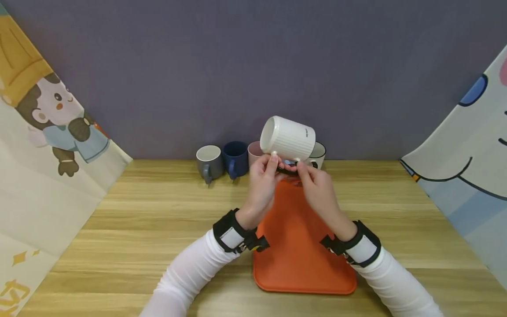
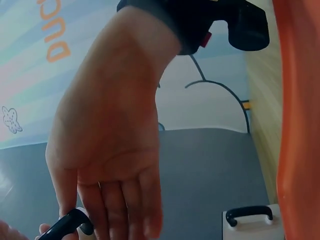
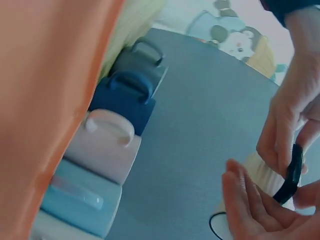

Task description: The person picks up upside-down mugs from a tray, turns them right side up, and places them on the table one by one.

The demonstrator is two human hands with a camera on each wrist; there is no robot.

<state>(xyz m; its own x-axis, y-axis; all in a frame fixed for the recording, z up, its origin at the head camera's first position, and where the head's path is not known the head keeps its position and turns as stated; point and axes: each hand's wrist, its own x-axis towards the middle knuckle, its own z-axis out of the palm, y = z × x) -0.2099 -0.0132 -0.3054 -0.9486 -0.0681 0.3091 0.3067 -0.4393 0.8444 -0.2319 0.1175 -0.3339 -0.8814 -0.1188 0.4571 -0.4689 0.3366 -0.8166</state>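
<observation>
A white ribbed mug (image 1: pixel 291 137) is held up on its side above the back end of the orange tray (image 1: pixel 305 246). My left hand (image 1: pixel 259 187) grips its black handle (image 2: pixel 64 225) near the left end, with the thumb on top. At the handle's right end, my right hand (image 1: pixel 322 191) pinches with thumb and fingers close under the mug's body. Several fingers of both hands overlap behind the handle in the head view. Small dark lettering marks the mug's side.
Along the grey back wall stand a grey mug (image 1: pixel 211 166), a navy mug (image 1: pixel 236 157), a pink mug (image 1: pixel 254 151), a light blue mug (image 3: pixel 82 195) and a white mug with black rim (image 1: pixel 318 154). The tray lies on the wooden table (image 1: pixel 158 246). Printed cloths hang at both sides.
</observation>
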